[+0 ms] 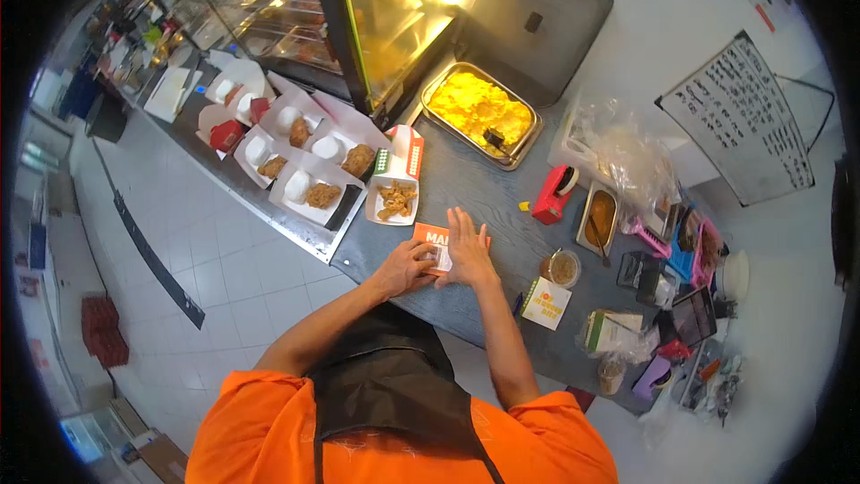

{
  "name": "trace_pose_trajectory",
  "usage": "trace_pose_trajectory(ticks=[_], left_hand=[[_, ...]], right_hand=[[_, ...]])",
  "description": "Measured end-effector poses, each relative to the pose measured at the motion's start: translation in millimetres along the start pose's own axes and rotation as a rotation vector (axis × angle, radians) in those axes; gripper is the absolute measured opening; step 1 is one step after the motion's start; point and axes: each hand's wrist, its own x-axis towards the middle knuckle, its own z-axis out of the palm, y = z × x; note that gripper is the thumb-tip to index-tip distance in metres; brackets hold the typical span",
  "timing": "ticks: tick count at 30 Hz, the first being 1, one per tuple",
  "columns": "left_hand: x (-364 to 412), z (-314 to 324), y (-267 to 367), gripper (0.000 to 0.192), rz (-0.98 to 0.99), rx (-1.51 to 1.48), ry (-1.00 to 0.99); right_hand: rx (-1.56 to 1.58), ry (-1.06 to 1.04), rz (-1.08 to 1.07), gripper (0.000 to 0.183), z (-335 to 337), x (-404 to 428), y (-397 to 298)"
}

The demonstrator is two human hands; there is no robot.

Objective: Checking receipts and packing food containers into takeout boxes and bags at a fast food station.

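An orange printed packet or folded carton lies flat on the dark counter before me. My left hand rests on its left part with bent fingers. Over its right part lies my right hand, fingers straight and spread. Neither hand is closed around anything. Just beyond them stands an open paper box of fried pieces, its printed lid raised. To its left are several open boxes, each with a white wrapped mound and fried chicken.
A steel tray of yellow food sits by the lit display cabinet. To the right are a red tape dispenser, a steel pan of brown sauce, a lidded cup and a printed box. A whiteboard bears writing.
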Motion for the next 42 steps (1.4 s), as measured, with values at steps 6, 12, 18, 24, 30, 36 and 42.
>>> trace_pose_trajectory(ticks=[6, 12, 18, 24, 30, 36, 42], left_hand=[[-22.7, -31.1, 4.8, 0.043, -0.103, -0.131, 0.076], [-6.9, -11.9, -79.4, 0.027, -0.69, 0.218, 0.642], [-3.7, -6.0, -84.8, 0.031, -0.718, -0.142, 0.411], [-42.4, -31.4, -46.7, 0.041, -0.799, -0.191, 0.125], [35.7, -41.4, -95.0, 0.049, -0.64, 0.028, 0.174], [19.8, -40.8, -172.6, 0.039, -0.667, -0.202, 0.09], [16.2, -57.4, -110.1, 0.046, -0.405, -0.104, 0.232]], right_hand=[[-0.267, -0.229, 0.02, 0.132, 2.2, -6.2, 37.8], [0.506, 0.001, 0.191, 0.043, 29.2, 91.5, -34.2], [0.337, -0.051, 0.422, 0.042, 77.4, 69.3, -57.3], [0.305, -0.122, 0.395, 0.038, 67.5, 6.7, -49.6], [0.254, 0.228, 0.364, 0.071, 22.7, 89.7, -26.3], [0.601, -0.062, 0.32, 0.097, 9.9, 114.3, -34.8], [0.26, 0.358, 0.048, 0.091, 12.0, 80.0, -51.5]])
